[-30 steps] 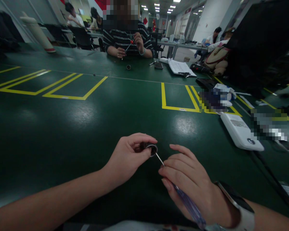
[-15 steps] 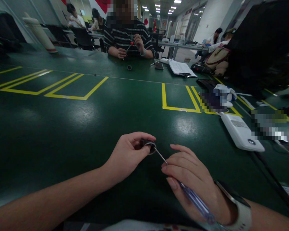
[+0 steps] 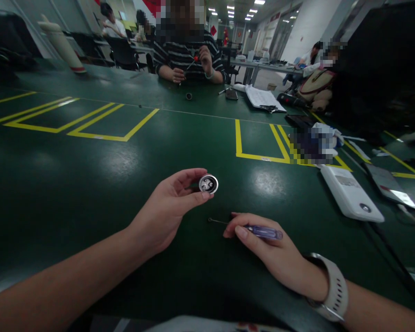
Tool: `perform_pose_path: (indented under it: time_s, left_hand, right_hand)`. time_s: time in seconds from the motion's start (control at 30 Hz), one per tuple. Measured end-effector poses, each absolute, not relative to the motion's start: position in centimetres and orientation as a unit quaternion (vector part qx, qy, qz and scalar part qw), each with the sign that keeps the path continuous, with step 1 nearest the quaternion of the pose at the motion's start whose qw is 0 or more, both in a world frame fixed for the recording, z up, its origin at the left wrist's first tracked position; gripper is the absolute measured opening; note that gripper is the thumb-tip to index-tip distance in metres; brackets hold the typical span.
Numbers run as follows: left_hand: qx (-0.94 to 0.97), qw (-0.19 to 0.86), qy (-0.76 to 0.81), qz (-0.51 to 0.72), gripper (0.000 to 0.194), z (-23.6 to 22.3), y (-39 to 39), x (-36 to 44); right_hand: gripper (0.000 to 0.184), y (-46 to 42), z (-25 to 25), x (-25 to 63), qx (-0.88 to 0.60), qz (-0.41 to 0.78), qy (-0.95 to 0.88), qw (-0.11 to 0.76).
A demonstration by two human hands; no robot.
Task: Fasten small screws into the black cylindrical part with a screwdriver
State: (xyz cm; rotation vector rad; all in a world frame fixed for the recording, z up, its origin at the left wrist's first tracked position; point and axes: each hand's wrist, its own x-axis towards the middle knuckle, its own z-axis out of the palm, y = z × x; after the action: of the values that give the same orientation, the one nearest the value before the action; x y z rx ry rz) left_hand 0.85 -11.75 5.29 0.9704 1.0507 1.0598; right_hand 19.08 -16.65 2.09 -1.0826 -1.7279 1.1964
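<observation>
Between the thumb and fingers of my left hand is a small round metal part, its open face turned up toward me. Inside its silvery rim are a dark recess and several small light, round details. My right hand is closed round a screwdriver with a see-through purple handle. The thin shaft points left, below the round part and apart from it. A tiny ring-like piece shows at the shaft's tip; whether it is a screw I cannot tell.
Yellow tape outlines mark the green table. A white power bank-like device lies to the right, a clipboard with papers farther back. Across the table, a person in a striped top holds a red-handled tool; a small dark round part lies before them.
The screwdriver's tip has come out of the round part, and its handle has swung up in my right hand. My left hand has raised the part and tilted its face toward me.
</observation>
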Motion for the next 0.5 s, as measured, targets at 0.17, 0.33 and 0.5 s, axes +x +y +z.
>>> perform_pose_path:
  time_s: [0.17, 0.33, 0.5]
  left_hand:
    - [0.417, 0.645, 0.443, 0.463, 0.033, 5.3, -11.9, 1.0]
    - [0.391, 0.672, 0.41, 0.477, 0.03, 5.1, -11.8, 1.0]
    - [0.406, 0.67, 0.413, 0.465, 0.029, 5.0, -11.9, 1.1]
  right_hand:
    - [0.015, -16.9, 1.9, 18.9, -0.44, 0.436, -0.694, 0.367]
    - [0.02, -17.4, 2.5, 19.5, -0.439, 0.385, -0.724, 0.367]
    - [0.028, -18.1, 3.0, 19.9, -0.453, 0.351, -0.727, 0.38]
